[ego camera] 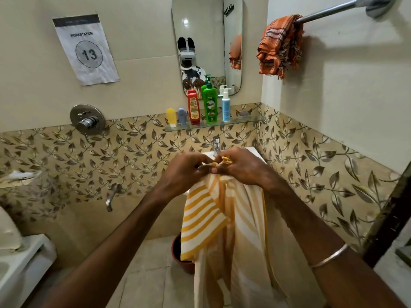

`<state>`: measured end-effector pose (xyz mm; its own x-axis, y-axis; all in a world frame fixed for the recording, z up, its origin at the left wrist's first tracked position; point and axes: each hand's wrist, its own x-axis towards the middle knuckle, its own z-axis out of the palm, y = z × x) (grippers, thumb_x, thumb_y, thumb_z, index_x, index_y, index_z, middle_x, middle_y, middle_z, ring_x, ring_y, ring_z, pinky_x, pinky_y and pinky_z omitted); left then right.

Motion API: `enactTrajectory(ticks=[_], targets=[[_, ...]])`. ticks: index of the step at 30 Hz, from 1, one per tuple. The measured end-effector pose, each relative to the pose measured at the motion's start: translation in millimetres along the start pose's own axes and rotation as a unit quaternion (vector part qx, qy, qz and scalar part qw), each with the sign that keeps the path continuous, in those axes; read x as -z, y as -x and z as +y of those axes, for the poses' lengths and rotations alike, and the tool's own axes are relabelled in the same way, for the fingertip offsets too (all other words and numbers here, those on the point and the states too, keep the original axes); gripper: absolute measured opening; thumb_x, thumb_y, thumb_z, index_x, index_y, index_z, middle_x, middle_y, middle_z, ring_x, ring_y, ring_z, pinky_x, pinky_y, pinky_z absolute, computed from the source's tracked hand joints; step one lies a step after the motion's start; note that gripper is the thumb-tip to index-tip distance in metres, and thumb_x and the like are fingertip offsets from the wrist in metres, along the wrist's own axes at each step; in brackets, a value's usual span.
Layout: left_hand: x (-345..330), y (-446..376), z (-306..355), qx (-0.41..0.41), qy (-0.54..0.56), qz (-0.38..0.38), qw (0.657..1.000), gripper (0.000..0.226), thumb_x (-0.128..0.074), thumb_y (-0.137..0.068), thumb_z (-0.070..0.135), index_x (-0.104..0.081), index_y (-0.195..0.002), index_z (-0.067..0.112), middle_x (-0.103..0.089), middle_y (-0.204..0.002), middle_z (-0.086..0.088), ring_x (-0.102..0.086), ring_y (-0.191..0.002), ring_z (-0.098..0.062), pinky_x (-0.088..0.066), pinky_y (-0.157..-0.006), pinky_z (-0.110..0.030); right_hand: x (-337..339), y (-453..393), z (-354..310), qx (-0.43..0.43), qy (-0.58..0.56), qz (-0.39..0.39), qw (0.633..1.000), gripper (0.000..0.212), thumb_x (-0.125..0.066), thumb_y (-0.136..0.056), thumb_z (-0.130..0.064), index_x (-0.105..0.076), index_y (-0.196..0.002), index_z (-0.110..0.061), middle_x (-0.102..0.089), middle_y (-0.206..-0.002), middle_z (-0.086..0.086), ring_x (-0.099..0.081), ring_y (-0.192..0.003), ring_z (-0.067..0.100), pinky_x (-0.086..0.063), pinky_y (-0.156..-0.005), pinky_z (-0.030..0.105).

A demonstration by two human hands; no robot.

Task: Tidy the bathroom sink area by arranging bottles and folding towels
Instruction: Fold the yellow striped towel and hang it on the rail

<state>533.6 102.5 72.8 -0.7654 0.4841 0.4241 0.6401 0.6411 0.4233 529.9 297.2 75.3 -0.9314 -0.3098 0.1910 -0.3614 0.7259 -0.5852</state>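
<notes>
Both hands are raised in front of the person, nearly touching. The left hand [186, 168] and right hand [239, 166] each pinch the top edge of the yellow striped towel [222, 230], fingers closed on the fabric. The two held points sit close together, probably corners being matched so the cloth hangs free and gravity straightens it for the fold.

Towel: thin woven cloth, yellow and white stripes. It drapes straight down from the hands between the forearms. The left panel is folded over and shows bold horizontal stripes; the right part falls in long pale vertical folds. The lower end is out of view.

Beyond the hands: faucet [216, 146] and sink edge [255, 153] just behind the knuckles. Above them, a glass shelf [244, 121] with bottles [210, 105] standing upright in a row. Up and right of the hands, an orange towel [280, 46] hangs bunched on the rail [329, 11], seemingly not yet folded.
</notes>
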Motion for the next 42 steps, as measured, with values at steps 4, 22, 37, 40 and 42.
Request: enactTrajectory(ticks=[4, 22, 37, 40, 42], targets=[[-7, 4, -4, 0.001, -0.026, -0.009, 1.0, 0.036, -0.073, -0.086, 0.012, -0.068, -0.121, 0.022, -0.071, -0.092, 0.001, -0.068, -0.077, -0.008, -0.061, -0.071, -0.035, 3, -2, 3, -0.016, 0.02, -0.008, 1.0, 0.012, -0.072, -0.087, -0.038, -0.072, -0.098, -0.034, -0.069, -0.096, -0.008, -0.061, -0.094, 0.012, -0.052, -0.088, 0.046], [14, 23, -30, 0.233, 0.272, 0.036, 0.933, 0.015, -0.065, -0.092, 0.018, -0.071, -0.099, 0.006, -0.073, -0.089, -0.006, -0.073, -0.078, -0.017, -0.059, -0.064, -0.026, 24, 5, 54, -0.149, -0.056, 0.175, 0.972, 0.019, -0.069, -0.092, -0.034, -0.073, -0.101, -0.018, -0.072, -0.103, 0.003, -0.064, -0.098, 0.023, -0.049, -0.092, 0.041], [2, -10, -6, 0.338, 0.57, 0.097, 0.742, 0.046, -0.08, -0.073, 0.021, -0.068, -0.111, -0.001, -0.066, -0.085, -0.008, -0.065, -0.074, -0.02, -0.06, -0.068, -0.034, 13, 6, 39, -0.197, -0.422, 0.192, 0.864, 0.027, -0.066, -0.076, -0.039, -0.074, -0.088, -0.016, -0.071, -0.095, 0.007, -0.065, -0.093, 0.031, -0.051, -0.085, 0.045], [-1, -11, -3, 0.327, 0.58, 0.061, 0.744, 0.069, -0.079, -0.07, 0.024, -0.059, -0.13, -0.004, -0.063, -0.086, -0.007, -0.063, -0.076, -0.019, -0.059, -0.07, -0.036, 14, 7, 36, -0.181, -0.436, 0.19, 0.861, 0.024, -0.057, -0.08, -0.011, -0.073, -0.098, -0.01, -0.07, -0.105, 0.007, -0.063, -0.093, 0.023, -0.055, -0.079, 0.035], [-3, -12, -1, 0.321, 0.589, 0.055, 0.74, 0.06, -0.077, -0.078, 0.019, -0.058, -0.129, -0.005, -0.063, -0.091, -0.009, -0.064, -0.078, -0.02, -0.06, -0.067, -0.037, 13, 8, 33, -0.161, -0.435, 0.195, 0.864, 0.024, -0.057, -0.085, -0.001, -0.072, -0.103, -0.005, -0.07, -0.099, 0.008, -0.064, -0.085, 0.018, -0.054, -0.068, 0.028]])
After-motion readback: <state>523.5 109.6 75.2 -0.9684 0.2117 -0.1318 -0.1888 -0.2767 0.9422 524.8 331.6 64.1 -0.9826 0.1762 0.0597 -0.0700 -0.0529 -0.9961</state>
